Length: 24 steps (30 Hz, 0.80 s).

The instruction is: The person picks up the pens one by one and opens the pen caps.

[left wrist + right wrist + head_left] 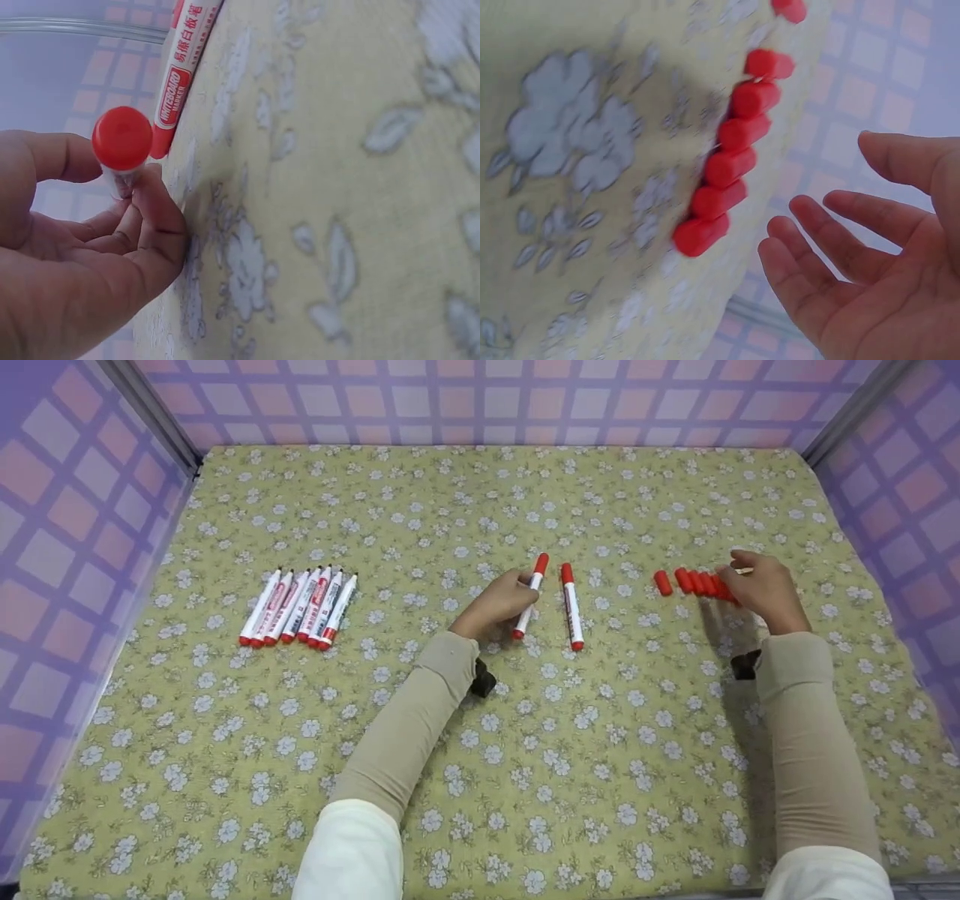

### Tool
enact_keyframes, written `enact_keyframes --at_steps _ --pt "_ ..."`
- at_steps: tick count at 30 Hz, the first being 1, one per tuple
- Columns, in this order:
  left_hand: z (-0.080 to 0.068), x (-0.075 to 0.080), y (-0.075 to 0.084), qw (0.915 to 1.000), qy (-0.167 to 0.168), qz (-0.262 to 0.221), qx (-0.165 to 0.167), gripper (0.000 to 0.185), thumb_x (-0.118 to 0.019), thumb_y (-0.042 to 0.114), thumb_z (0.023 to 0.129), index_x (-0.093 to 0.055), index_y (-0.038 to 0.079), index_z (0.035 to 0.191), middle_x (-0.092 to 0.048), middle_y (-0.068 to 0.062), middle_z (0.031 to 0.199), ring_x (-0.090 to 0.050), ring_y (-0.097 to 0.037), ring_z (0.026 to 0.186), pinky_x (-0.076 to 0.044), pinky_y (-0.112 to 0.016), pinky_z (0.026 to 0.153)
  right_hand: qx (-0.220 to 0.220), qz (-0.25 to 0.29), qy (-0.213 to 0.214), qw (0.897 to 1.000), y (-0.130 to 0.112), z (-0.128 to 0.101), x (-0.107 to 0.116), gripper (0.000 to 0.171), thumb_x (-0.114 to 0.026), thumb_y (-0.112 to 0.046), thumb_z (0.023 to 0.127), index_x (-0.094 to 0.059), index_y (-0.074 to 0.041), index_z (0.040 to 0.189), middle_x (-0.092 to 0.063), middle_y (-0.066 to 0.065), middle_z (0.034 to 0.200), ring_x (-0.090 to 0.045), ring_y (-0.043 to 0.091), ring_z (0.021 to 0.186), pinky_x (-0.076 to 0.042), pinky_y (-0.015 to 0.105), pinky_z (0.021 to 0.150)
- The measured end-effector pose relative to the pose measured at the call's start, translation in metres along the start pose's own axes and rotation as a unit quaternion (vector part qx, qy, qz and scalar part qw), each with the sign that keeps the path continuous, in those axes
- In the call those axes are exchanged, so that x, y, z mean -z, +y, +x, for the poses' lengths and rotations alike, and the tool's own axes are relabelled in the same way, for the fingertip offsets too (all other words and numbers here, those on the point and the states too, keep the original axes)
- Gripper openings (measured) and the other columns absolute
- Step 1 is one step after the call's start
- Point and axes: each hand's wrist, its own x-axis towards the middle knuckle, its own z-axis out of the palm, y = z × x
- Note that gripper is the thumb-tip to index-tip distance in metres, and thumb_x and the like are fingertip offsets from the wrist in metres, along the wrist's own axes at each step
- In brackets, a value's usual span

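My left hand (pixel 501 601) pinches a whiteboard marker (pixel 527 604), white with a red cap on its far end. In the left wrist view the marker's red butt end (pixel 122 138) faces the camera, between thumb and fingers. A second capped marker (pixel 572 607) lies on the cloth just right of it. My right hand (pixel 766 589) hovers by the right end of a row of red marker caps (pixel 703 583). Its fingers (pixel 840 238) are spread loosely and hold nothing in the right wrist view. One cap (pixel 662 583) lies slightly apart at the row's left end.
On the left, several uncapped markers (pixel 296 607) lie side by side, dark tips pointing away. A yellow floral cloth (pixel 450 780) covers the table. Checked purple and pink panels (pixel 480 405) stand at the back and both sides.
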Motion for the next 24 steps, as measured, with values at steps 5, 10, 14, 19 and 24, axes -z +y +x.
enact_keyframes --at_steps 5,10,14,19,24 --pt "-0.005 0.004 0.005 0.9984 -0.014 -0.046 0.028 0.033 -0.045 0.023 0.098 -0.044 0.020 0.131 -0.052 -0.010 0.117 -0.043 -0.019 0.075 -0.039 -0.034 0.062 0.019 0.004 -0.003 1.000 -0.014 -0.005 -0.004 0.075 -0.039 -0.057 0.096 -0.027 -0.009 0.152 -0.037 0.022 0.149 -0.040 0.041 0.133 -0.044 0.054 0.093" --pt "-0.009 0.007 0.013 0.9972 -0.021 -0.066 0.027 0.032 -0.041 0.020 0.099 -0.044 0.018 0.131 -0.052 -0.013 0.121 -0.042 -0.018 0.076 -0.038 -0.033 0.065 0.050 0.012 -0.001 0.999 -0.031 -0.012 -0.006 0.070 -0.041 -0.053 0.097 -0.029 -0.010 0.152 -0.037 0.021 0.149 -0.038 0.041 0.134 -0.042 0.056 0.095" --pt "-0.010 0.007 0.018 0.9966 -0.026 -0.078 0.007 0.033 -0.036 0.017 0.102 -0.042 0.011 0.134 -0.053 -0.018 0.120 -0.046 -0.017 0.077 -0.040 -0.029 0.066 0.085 0.010 -0.001 0.996 -0.042 -0.018 -0.008 0.066 -0.043 -0.049 0.098 -0.032 -0.009 0.150 -0.040 0.022 0.147 -0.039 0.041 0.133 -0.040 0.058 0.098" --pt "-0.014 0.007 0.019 0.9933 -0.045 -0.107 -0.002 0.033 -0.035 0.022 0.105 -0.041 0.011 0.135 -0.050 -0.022 0.126 -0.051 -0.022 0.087 -0.043 -0.030 0.069 0.135 -0.001 -0.002 0.991 -0.056 -0.026 -0.013 0.063 -0.045 -0.046 0.099 -0.036 -0.008 0.149 -0.042 0.023 0.145 -0.044 0.043 0.129 -0.041 0.059 0.098" --pt "-0.018 0.008 0.021 0.9922 -0.062 -0.106 -0.023 0.034 -0.033 0.022 0.106 -0.041 0.009 0.136 -0.044 -0.026 0.133 -0.048 -0.020 0.085 -0.041 -0.031 0.072 0.176 -0.010 -0.010 0.984 -0.070 -0.030 -0.019 0.059 -0.047 -0.042 0.099 -0.039 -0.008 0.147 -0.042 0.022 0.145 -0.045 0.043 0.127 -0.039 0.057 0.101"
